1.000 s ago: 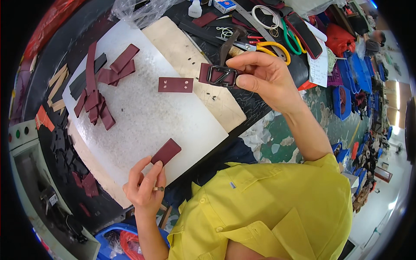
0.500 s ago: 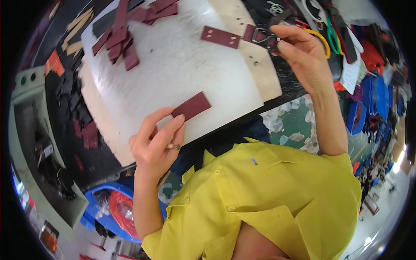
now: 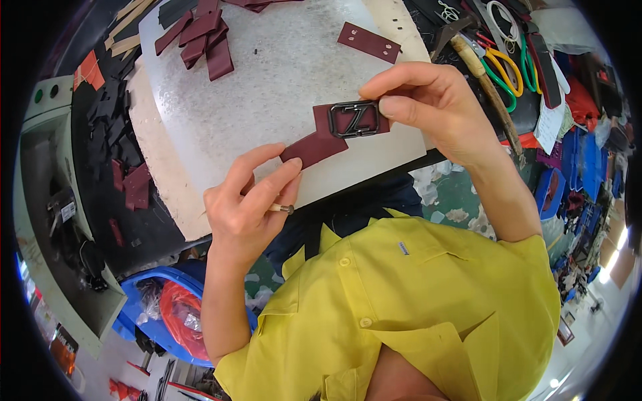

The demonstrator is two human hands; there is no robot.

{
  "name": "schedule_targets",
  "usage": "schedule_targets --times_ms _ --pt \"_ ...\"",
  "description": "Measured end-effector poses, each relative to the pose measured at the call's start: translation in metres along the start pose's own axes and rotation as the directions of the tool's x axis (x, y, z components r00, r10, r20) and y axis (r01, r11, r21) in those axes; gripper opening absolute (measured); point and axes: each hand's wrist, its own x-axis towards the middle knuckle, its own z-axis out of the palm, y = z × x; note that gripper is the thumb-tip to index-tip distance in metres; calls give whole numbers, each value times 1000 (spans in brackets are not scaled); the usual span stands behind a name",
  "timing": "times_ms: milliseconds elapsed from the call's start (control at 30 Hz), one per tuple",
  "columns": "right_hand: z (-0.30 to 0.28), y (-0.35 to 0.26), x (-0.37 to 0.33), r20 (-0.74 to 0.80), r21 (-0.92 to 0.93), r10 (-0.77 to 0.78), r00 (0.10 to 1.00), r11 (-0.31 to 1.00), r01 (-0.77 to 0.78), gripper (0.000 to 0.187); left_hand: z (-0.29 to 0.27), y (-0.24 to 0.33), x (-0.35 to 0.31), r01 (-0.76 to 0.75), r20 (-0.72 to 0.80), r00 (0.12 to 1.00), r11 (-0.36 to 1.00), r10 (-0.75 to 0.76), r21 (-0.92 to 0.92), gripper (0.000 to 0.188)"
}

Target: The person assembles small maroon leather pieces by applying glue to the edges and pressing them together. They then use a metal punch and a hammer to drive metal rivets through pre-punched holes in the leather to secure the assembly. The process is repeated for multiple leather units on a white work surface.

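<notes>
My left hand [image 3: 251,200] pinches the lower left end of a burgundy leather strip [image 3: 309,152] above the white board. A thin, pale stick-like thing with a dark tip [image 3: 282,208] pokes out from under its curled fingers. Between thumb and forefinger, my right hand [image 3: 435,110] grips a black metal buckle [image 3: 354,119], a rounded rectangular frame with a slanted bar. Behind the buckle shows a second burgundy leather piece [image 3: 322,120], which overlaps the strip's upper right end. Whether the buckle is fastened to that piece, I cannot tell.
A punched burgundy strip [image 3: 369,43] lies on the white board [image 3: 267,80], with several more strips [image 3: 210,40] at its far left. Right of the board are a wooden-handled hammer [image 3: 483,80] and scissors [image 3: 505,70]. Black scraps [image 3: 110,127] lie to the left.
My right hand has brought the buckle and its leather piece left and nearer, against the left hand's strip. The hammer and scissors show more fully. The view has shifted slightly.
</notes>
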Motion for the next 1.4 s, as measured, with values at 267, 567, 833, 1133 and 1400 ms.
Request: schedule_targets --times_ms 267,567,833,1133,1400 --pt "4 2 0 0 -45 2 1000 999 -2 20 3 1 1 0 -26 1000 1000 0 3 30" --pt "2 0 0 23 -88 41 999 995 -39 20 4 -1 0 -11 -50 999 1000 11 1 32" --pt "-2 2 -2 11 -4 11 1000 1000 -11 21 4 1 5 -9 -20 1000 1000 9 -5 30" --pt "-100 -5 41 -472 -335 -335 815 924 185 19 -1 4 2 2 -2 1000 1000 -2 -5 24" --pt "-46 -2 25 96 -862 -625 775 337 378 21 -1 0 0 5 2 1000 1000 -5 -1 23"
